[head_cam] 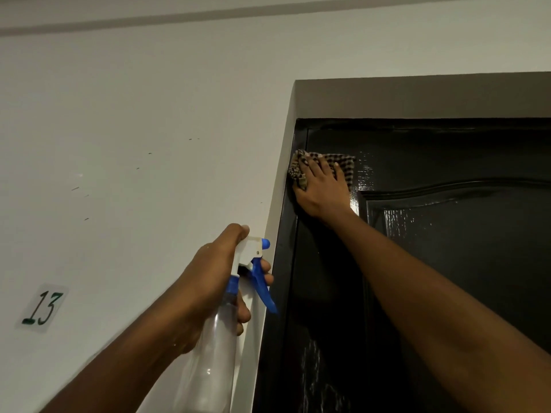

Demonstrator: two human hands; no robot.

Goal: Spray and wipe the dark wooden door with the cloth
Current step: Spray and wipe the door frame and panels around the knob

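My right hand (320, 186) presses the cloth (343, 166) flat on the door (447, 263), top corner. Left hand (214, 278) grips the bottle (214, 347) below. I'd keep my palm flat and overlap strokes.

The door (477, 234) is dark wood, highly glossy, with streaks of wet sheen; the cloth (347, 171) is soft checked woven fabric; the spray bottle (208, 368) is clear smooth plastic with a white-and-blue plastic trigger head; the wall (149, 114) is matt and smoothly painted.
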